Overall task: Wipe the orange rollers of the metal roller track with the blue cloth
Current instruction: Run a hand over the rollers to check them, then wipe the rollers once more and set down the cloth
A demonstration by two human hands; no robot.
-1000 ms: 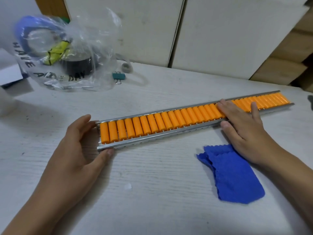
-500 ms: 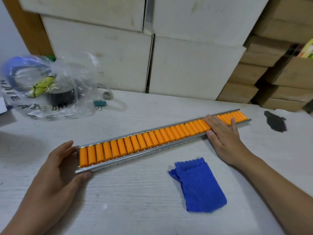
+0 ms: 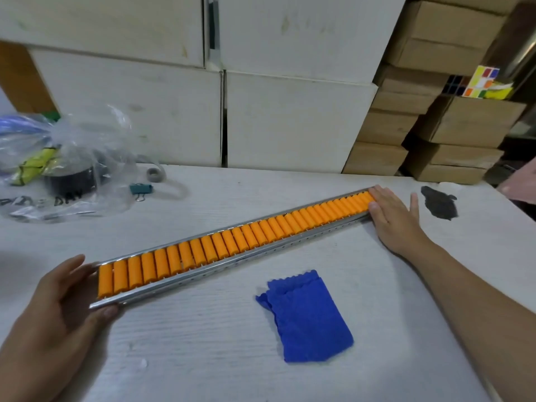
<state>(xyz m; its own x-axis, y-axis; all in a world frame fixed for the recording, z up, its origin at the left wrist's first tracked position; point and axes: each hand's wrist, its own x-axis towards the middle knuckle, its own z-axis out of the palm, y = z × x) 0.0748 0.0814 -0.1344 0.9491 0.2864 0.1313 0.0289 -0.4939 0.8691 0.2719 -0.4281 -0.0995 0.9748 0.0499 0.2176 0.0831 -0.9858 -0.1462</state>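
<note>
The metal roller track (image 3: 203, 278) lies slantwise on the white table, with its row of orange rollers (image 3: 232, 242) running from near left to far right. My left hand (image 3: 62, 303) grips the track's near left end, thumb under the rail and fingers behind it. At the far right end my right hand (image 3: 394, 216) lies flat over the last rollers, fingers spread. A folded blue cloth (image 3: 307, 317) rests on the table in front of the track, between my arms, with neither hand touching it.
A clear plastic bag (image 3: 58, 166) with tape rolls sits at the far left, a teal binder clip (image 3: 140, 188) beside it. A dark patch (image 3: 439, 203) marks the table at the right. White and brown boxes (image 3: 290, 117) stand behind. Another person's hand (image 3: 522, 184) shows at the right edge.
My right hand has slid along the rollers from the track's middle to its far right end. The view has tilted up. My left hand has stayed on the left end.
</note>
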